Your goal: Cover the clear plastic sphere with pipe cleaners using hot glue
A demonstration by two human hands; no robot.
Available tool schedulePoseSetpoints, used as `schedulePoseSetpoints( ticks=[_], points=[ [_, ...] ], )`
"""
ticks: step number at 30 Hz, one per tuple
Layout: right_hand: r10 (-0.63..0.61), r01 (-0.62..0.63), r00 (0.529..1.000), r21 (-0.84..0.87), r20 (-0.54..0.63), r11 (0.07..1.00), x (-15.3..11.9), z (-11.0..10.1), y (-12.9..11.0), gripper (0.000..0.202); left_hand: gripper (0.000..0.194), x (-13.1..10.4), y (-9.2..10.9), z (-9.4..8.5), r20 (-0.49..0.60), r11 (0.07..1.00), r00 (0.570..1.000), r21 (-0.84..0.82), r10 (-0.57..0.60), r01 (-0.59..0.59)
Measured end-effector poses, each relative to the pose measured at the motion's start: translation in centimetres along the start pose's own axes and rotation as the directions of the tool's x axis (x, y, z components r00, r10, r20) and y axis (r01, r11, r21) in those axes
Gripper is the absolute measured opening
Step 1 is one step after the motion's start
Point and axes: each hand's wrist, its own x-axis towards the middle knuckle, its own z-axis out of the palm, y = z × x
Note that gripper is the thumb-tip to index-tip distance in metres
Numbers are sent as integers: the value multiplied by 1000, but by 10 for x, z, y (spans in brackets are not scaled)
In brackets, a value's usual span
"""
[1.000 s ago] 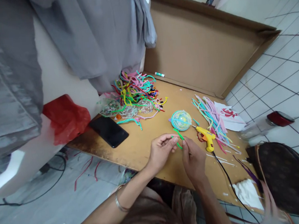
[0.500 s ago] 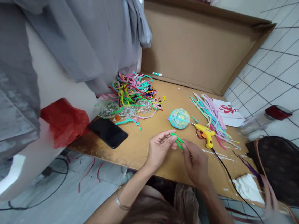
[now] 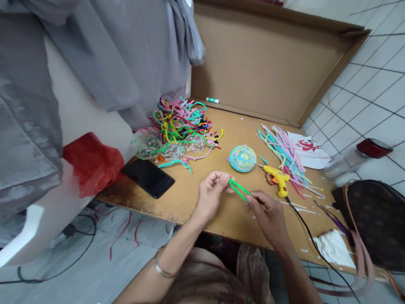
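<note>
A bent green pipe cleaner [image 3: 239, 189] is stretched between my two hands above the table's front part. My left hand [image 3: 212, 191] pinches its upper left end, where the strands meet. The fingers of my right hand [image 3: 267, 212] are closed on its lower right end. Just beyond my hands lies a round coil of turquoise and pale yellow strands [image 3: 243, 159]. Right of the coil rests a yellow glue gun [image 3: 277, 179], its nozzle toward the coil and its black cord running down toward the front edge.
A tangled colourful pile [image 3: 180, 121] and a black phone [image 3: 148, 178] lie at left on the wooden table [image 3: 185, 196]. Loose pipe cleaners [image 3: 284, 152], a printed paper [image 3: 308, 150], a lidded bottle [image 3: 366, 154], a white cloth [image 3: 335, 249] and a brown bag [image 3: 390, 230] are at right.
My hands have drawn slightly apart, so more of the green pipe cleaner shows as a narrow loop. My left hand has moved a little up and left. The view has shifted slightly.
</note>
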Motion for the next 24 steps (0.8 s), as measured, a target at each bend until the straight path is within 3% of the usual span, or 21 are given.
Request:
schedulePoseSetpoints(
  ticks=[8,16,20,24],
  points=[
    [205,-210,978,171,44,963,-4,-6,0,34,50,23,2,-11,-164,995,986,-86,38,-53],
    [392,-456,889,510,236,729,-5,-6,5,34,50,32,8,-15,-214,989,975,-113,67,-93],
    [418,-524,851,558,317,644,-7,-4,7,35,49,33,10,-16,-225,990,973,-118,47,-75],
    [461,-560,826,565,324,606,-7,-2,8,36,49,32,11,-19,-215,990,975,-118,52,-79]
  ],
)
